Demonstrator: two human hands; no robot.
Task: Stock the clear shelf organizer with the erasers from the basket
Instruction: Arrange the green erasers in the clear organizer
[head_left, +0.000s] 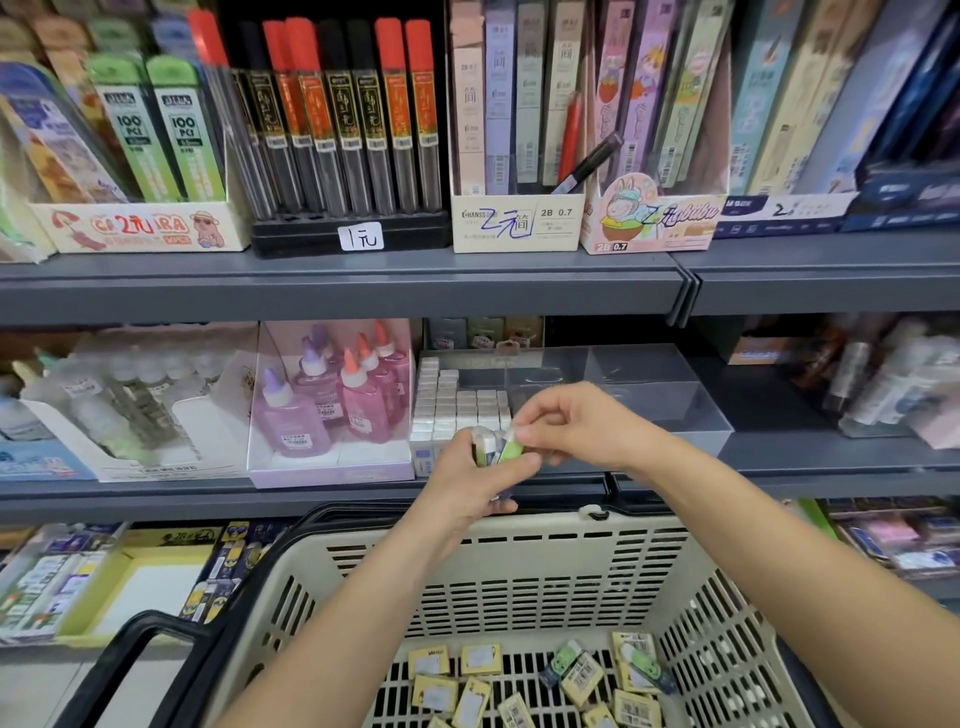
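My single head view, looking forward and down, close on the shelves (337, 291), basket (519, 571) directly below my lens

Bright even light, blurred, bowed wide-angle edges.

Pretty clearly a stationery shop aisle: grey retail shelves (337, 291) are holding display boxes of pencil leads (343, 130) with handwritten price tags (362, 237) sticking on the fronts, glue bottles (332, 400) are sitting in a pink tray one shelf down, and a beige shopping basket (519, 561) is sitting near the camera with small barcoded packets (478, 660) lying in it
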